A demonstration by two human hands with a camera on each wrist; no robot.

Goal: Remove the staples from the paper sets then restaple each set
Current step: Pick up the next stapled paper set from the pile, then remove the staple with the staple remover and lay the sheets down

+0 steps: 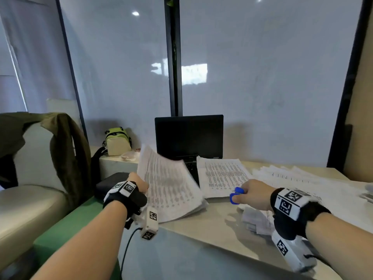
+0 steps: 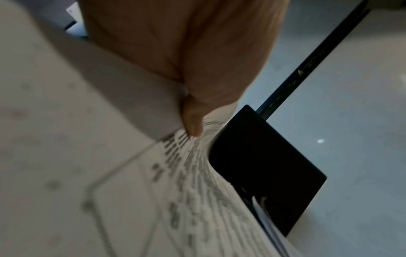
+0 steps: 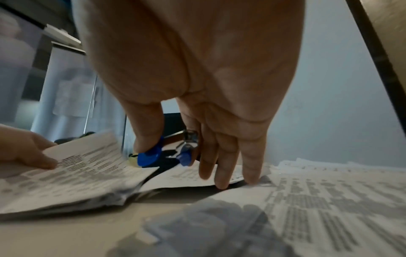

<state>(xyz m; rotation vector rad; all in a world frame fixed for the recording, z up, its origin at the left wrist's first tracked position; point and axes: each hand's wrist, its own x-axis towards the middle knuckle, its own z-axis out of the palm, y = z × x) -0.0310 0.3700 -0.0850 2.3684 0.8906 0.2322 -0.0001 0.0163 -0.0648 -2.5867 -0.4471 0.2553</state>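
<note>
My left hand [image 1: 141,184] pinches the left edge of a printed paper set [image 1: 169,186] and holds that edge up off the table; the thumb [image 2: 192,120] lies on the top sheet [image 2: 167,191]. My right hand [image 1: 247,191] grips a blue-handled staple remover [image 1: 235,196] between thumb and forefinger. In the right wrist view the staple remover [image 3: 149,157] hangs just above the table, while the other fingers [image 3: 222,173] touch the edge of a second flat paper set [image 3: 186,177]. That second set [image 1: 222,176] lies right of the lifted one [image 3: 77,175].
A dark laptop [image 1: 188,136] stands open behind the papers. More loose sheets [image 1: 302,178] spread to the right, and crumpled paper [image 1: 256,219] lies by my right wrist. A black case [image 1: 110,183], a green bag [image 1: 118,141] and a chair with a jacket [image 1: 30,138] are on the left.
</note>
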